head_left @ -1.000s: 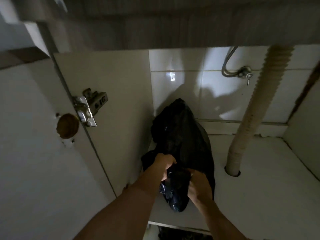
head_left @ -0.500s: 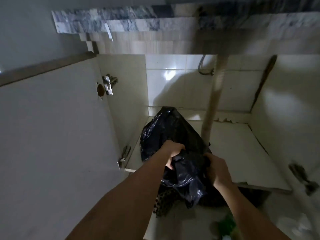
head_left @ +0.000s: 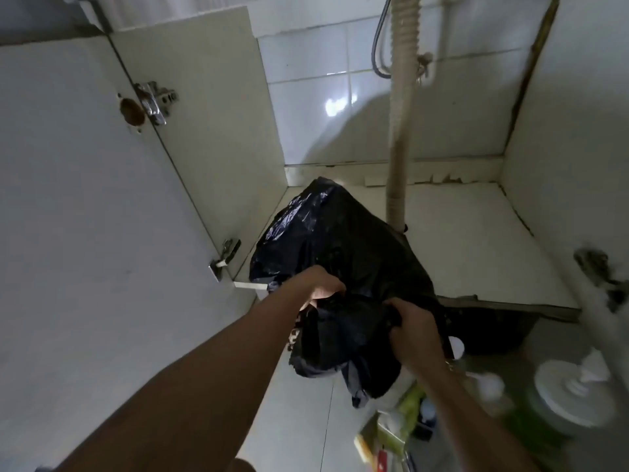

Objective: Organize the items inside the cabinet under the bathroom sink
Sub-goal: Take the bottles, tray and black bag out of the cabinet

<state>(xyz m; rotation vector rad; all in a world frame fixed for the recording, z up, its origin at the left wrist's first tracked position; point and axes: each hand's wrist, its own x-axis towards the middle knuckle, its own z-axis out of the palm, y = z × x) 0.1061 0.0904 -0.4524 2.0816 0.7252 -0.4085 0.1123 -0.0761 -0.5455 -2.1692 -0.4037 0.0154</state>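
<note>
- White tiles (head_left: 306,107) formed the back wall of the open cabinet, and a pale corrugated drain hose (head_left: 401,107) was seen running down in front of them to the cabinet floor (head_left: 476,240).
- To the left the cabinet door (head_left: 85,199) was swung open, with an upper hinge (head_left: 153,102) and a lower hinge (head_left: 226,257) fixed along its inner edge.
- A large black plastic bag (head_left: 340,240) was placed at the left front of the cabinet floor, its back end lying inside near the hose and its front part hanging out over the cabinet's front edge.
- The left hand (head_left: 323,287) was reached forward on a nearly straight arm, fingers curled down and closed on a fold of the bag at its near top.
- The right hand (head_left: 413,330) was bent at the wrist, with the knuckles turned up, and was clenched on the bunched plastic just beside the left.
- Both forearms were extended from the bottom of the view, converging at the bag.
- On the tiled room floor (head_left: 299,420) at the lower right, a white round lid (head_left: 571,393) and some green and yellow items (head_left: 408,403) were seen (too blurred to identify).
</note>
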